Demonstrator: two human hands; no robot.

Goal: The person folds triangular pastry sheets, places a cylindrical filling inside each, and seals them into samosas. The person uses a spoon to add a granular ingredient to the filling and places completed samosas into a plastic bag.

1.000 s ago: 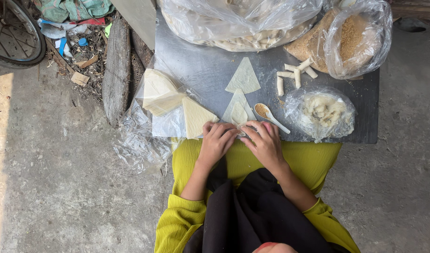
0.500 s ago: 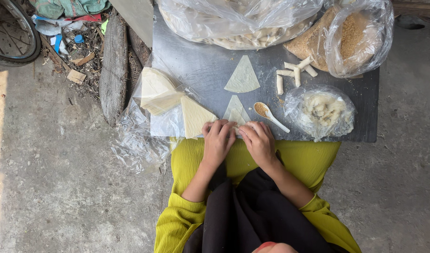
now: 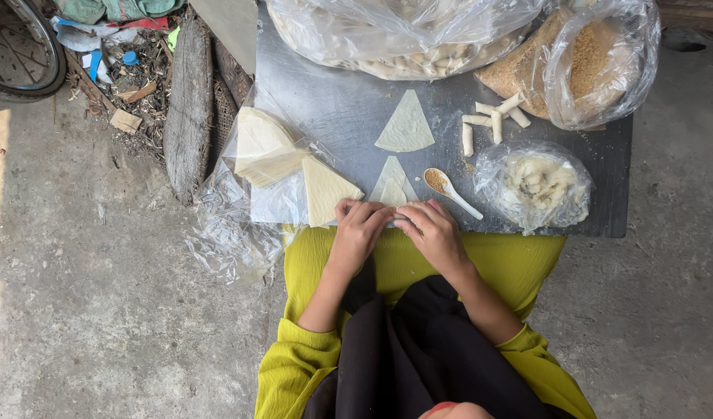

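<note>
Nearest the person, at the six o'clock edge of the dark worktop (image 3: 333, 101), the left hand (image 3: 362, 230) and the right hand (image 3: 432, 230) sit side by side, fingers curled down and pinching the wide end of a pale triangular wrapper (image 3: 393, 186). Its tip points toward twelve o'clock. Both hands are nearly closed on it, though the fingers hide whatever lies underneath. By the look of it, rolling is the step in hand, and the next move calls for even pressure from both hands so the sheet winds tight toward its tip.

Just at two o'clock from the right hand lies a white spoon (image 3: 449, 189) with brown crumbs. At ten o'clock sits a stack of wrappers (image 3: 290, 167) in clear plastic. Farther off lie a spare wrapper (image 3: 407, 124), finished rolls (image 3: 492, 120), a bag of filling (image 3: 539, 185), and a crumb bag (image 3: 589, 62).
</note>
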